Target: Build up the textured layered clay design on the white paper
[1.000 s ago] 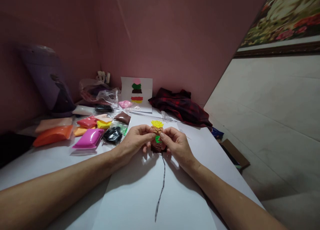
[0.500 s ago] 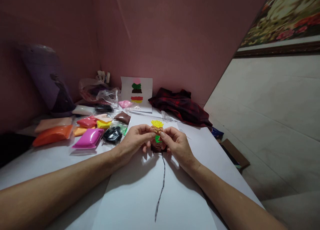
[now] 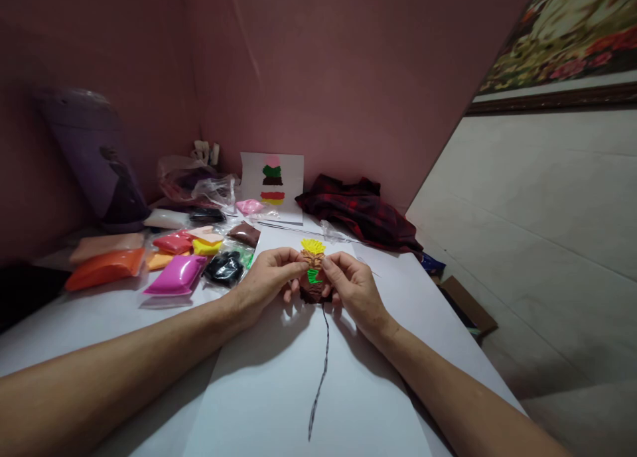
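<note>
On the white paper sheet lies a layered piece that looks like modelling clay, with yellow strands on top, light brown strands below, then green and dark brown. My left hand pinches the left end of the light brown strand between thumb and forefinger. At its right end, my right hand pinches likewise, thumb against forefinger. The other fingers of both hands curl beside the dark brown part and partly hide it. From the bottom of the piece a thin dark twisted line runs toward me.
Several bags of coloured clay lie to the left. Behind stands a sheet with coloured bands against the wall. A red-black plaid cloth lies at the back right, and clear plastic wrap at the back left.
My thumbs have moved slightly apart, the right one up and to the right. More of the light brown and green layers shows between them. The rest has not moved.
</note>
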Motion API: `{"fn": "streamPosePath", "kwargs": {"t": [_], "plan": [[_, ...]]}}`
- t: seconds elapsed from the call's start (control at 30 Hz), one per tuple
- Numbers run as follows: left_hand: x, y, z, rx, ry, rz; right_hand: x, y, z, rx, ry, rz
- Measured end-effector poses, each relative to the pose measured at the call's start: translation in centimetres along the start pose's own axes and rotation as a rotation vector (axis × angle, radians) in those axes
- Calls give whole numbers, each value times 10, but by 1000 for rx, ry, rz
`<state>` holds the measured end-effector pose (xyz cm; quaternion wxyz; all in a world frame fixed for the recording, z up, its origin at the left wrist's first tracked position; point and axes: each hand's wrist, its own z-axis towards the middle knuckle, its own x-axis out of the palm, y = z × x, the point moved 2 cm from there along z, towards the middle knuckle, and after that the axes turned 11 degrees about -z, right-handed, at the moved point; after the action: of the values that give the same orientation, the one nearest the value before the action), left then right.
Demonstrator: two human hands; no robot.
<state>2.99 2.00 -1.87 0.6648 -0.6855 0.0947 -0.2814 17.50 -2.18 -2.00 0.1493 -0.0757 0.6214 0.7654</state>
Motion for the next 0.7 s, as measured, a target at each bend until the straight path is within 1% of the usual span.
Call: {"fn": "streamPosePath", "kwargs": {"t": [0.2,0.7], "plan": [[1,0,-1,-11,-9,8,0,-1,0,1,11,10],[5,-4,-3,-45,-2,32,0,-2,1,-54,9,-10]]}}
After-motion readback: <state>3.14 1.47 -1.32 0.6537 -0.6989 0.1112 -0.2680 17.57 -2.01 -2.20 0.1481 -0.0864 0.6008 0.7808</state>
